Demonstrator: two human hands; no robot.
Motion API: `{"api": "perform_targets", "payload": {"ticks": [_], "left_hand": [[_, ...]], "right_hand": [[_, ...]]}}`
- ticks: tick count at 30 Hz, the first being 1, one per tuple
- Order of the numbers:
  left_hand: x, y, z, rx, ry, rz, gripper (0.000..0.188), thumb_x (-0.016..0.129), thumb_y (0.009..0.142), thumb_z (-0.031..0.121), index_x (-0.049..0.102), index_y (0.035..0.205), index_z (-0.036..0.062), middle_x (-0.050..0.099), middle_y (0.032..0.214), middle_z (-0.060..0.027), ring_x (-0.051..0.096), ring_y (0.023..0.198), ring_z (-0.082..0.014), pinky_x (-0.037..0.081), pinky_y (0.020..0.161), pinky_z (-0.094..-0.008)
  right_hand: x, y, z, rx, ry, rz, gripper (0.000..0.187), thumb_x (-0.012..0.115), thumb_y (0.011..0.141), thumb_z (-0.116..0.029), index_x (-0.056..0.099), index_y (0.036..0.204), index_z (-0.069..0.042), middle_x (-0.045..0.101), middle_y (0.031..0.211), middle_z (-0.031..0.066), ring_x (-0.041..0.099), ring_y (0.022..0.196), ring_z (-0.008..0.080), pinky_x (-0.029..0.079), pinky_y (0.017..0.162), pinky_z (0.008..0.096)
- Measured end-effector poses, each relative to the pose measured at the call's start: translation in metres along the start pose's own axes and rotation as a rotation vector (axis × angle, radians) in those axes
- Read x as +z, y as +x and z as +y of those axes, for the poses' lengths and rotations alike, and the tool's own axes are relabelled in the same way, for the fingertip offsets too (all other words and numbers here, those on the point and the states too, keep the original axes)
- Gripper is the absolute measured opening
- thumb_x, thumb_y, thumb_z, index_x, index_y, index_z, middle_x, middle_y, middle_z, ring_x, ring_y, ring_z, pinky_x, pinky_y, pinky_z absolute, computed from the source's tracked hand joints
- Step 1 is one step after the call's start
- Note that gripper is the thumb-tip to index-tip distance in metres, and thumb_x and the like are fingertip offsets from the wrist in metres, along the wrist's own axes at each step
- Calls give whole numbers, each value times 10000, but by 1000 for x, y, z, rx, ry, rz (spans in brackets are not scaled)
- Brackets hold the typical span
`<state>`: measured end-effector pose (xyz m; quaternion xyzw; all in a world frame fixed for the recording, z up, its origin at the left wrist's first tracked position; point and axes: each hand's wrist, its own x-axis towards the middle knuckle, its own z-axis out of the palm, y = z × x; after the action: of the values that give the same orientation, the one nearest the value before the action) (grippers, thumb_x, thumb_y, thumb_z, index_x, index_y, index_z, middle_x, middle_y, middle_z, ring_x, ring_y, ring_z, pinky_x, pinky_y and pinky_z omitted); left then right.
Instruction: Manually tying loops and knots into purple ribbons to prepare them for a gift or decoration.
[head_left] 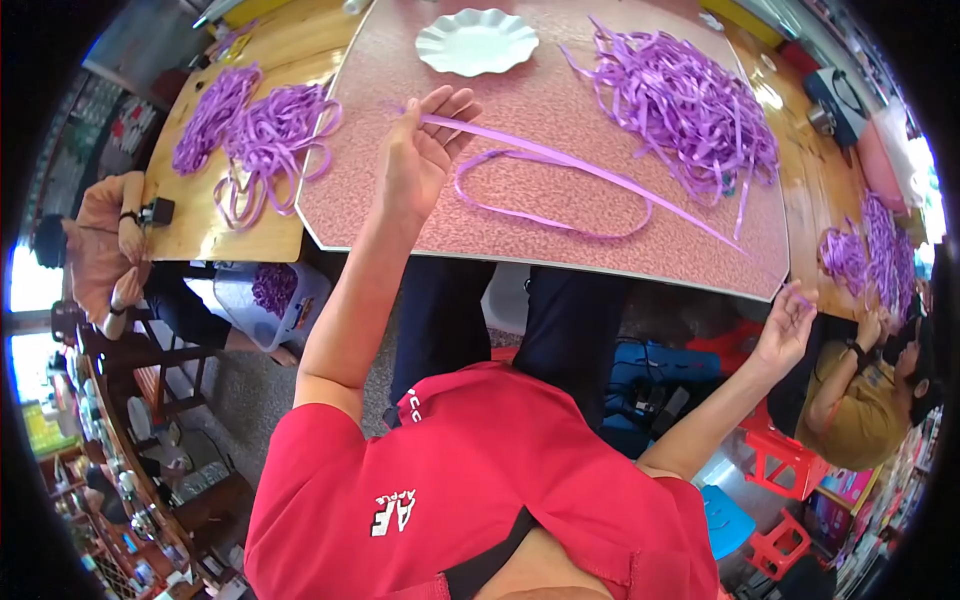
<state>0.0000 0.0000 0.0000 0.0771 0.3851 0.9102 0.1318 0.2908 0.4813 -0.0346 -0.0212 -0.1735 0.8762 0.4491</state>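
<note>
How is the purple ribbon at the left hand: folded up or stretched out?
Stretched out: the purple ribbon runs nearly straight from the left hand, across the pink table, toward the right hand.

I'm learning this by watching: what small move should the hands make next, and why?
Probably bring the right hand in toward the left hand. The two are spread wide, the right one appearing just off the near right corner of the pink table, and a purple strip runs from the left hand toward it.
</note>
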Motion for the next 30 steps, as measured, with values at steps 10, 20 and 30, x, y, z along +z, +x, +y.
{"api": "perform_targets", "payload": {"ticks": [10, 20, 30], "left_hand": [[62, -53, -12, 215, 876, -334, 417, 395, 1057, 275, 604, 1221, -47, 706, 1065, -146, 663, 1020, -232, 501, 909, -348], [105, -72, 1, 17, 1409, -651, 320, 499, 1008, 229, 652, 1092, -39, 688, 896, -221, 673, 909, -361, 515, 777, -413], [96, -67, -26, 206, 762, -430, 438, 379, 1057, 315, 578, 1308, 16, 443, 1454, -143, 449, 1313, -242, 363, 1071, -374]], "right_hand": [[139, -80, 141, 13, -856, -321, 260, 592, 937, -34, 585, 1189, 30, 620, 877, 30, 372, 568, 11, 284, 472, 176], [203, -110, 222, 320, -1100, -860, 166, 590, 955, -49, 622, 1113, -12, 694, 1009, 52, 536, 697, -1, 425, 563, 159], [172, -147, 237, 522, -805, -541, 204, 511, 1017, -138, 532, 1187, -26, 607, 786, 32, 489, 536, 56, 350, 457, 187]]}}
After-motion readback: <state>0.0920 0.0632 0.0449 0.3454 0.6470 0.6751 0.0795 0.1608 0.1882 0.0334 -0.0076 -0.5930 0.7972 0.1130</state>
